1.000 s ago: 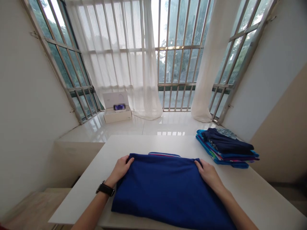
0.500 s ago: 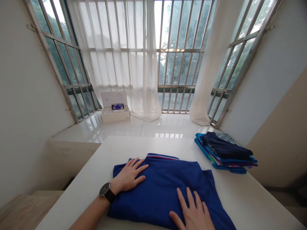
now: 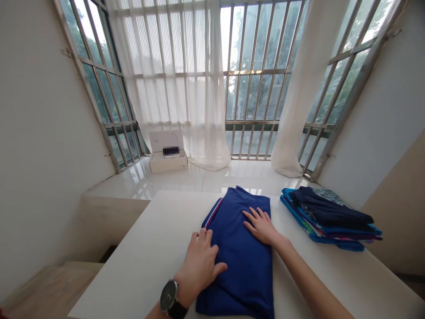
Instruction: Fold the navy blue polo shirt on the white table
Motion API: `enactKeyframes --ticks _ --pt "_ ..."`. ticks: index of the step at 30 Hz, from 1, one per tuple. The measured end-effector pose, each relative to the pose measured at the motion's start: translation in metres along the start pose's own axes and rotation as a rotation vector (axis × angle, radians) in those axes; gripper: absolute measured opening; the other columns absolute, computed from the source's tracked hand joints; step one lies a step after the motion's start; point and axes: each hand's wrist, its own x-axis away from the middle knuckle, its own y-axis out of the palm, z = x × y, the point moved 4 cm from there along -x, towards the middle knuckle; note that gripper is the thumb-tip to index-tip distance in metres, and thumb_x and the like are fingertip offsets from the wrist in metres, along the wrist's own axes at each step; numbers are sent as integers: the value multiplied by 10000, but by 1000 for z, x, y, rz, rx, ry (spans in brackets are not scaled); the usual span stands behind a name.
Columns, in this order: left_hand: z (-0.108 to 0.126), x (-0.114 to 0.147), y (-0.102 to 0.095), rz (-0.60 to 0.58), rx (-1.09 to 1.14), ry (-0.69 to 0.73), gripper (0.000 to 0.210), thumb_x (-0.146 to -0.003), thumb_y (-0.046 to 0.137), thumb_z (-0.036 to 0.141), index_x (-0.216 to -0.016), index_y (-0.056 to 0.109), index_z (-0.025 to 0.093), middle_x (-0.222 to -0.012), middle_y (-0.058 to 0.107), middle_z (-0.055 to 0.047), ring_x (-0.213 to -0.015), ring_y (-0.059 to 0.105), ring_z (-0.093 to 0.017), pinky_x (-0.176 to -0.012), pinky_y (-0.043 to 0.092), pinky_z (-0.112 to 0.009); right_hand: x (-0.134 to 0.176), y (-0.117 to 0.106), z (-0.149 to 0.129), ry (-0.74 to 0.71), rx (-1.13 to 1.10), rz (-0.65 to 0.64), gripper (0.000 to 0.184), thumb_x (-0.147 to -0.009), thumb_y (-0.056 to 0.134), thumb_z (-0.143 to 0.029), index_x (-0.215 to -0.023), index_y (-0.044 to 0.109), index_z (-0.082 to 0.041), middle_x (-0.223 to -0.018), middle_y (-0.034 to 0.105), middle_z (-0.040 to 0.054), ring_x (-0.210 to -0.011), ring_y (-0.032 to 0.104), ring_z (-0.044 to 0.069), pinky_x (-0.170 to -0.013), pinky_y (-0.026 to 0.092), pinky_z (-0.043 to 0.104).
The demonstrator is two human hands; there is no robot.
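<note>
A folded royal-blue shirt (image 3: 242, 261) with a red-and-white striped collar edge lies lengthwise on the white table (image 3: 156, 248), running away from me. My left hand (image 3: 201, 263), with a black watch on the wrist, rests flat on the shirt's near left edge. My right hand (image 3: 260, 226) lies flat with fingers spread on the shirt's far right part. Neither hand grips the cloth.
A stack of folded clothes (image 3: 328, 217), dark blue on top, sits at the table's right. Beyond the table a white box (image 3: 168, 157) stands open on the glossy floor by sheer curtains and barred windows. A wooden ledge (image 3: 49, 288) lies low at the left.
The shirt went from lying wide across the table to a narrower fold lying lengthwise. Both hands shifted: the left to the near left edge, the right to the far part.
</note>
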Motion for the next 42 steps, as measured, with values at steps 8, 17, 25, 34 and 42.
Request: enactKeyframes --ticks 8,17,25,34,42 --pt "16 -53 39 -33 222 402 531 -977 410 494 -1423 437 208 -1528 422 -85 -1432 323 -264 -1185 252 -475 84 40 -43 6 -51 78 633 -954 328 -558 -1469 447 -209 -1532 424 127 -1444 300 361 -1161 258 547" --pt "4 -48 57 -38 246 233 607 -987 337 538 -1515 329 240 -1592 304 -94 -1475 230 -304 -1200 188 -545 82 27 -44 -123 -130 1 695 -924 328 -681 -1514 315 -315 -1613 252 117 -1478 178 375 -1174 179 593" --pt "20 -17 52 -38 255 143 591 -988 370 495 -1516 326 234 -1596 291 -112 -1476 213 -335 -1194 181 -590 106 31 -44 -198 -171 36 649 -929 375 -649 -1502 329 -347 -1609 278 57 -1487 192 319 -1190 188 577" --pt "5 66 29 -76 409 271 535 -778 734 471 -1261 588 293 -1409 554 -74 -1375 411 -327 -1115 398 -502 155 36 -31 -219 -247 371 398 -976 422 -370 -1262 663 -235 -1394 590 94 -1344 484 280 -1127 416 489" --pt "-14 98 24 23 271 155 394 -763 616 131 -1114 660 304 -1253 670 -16 -1073 636 -253 -946 543 -377 168 31 -40 -224 -359 342 373 -966 445 -411 -1199 699 -269 -1291 670 76 -1222 606 254 -1068 489 416"
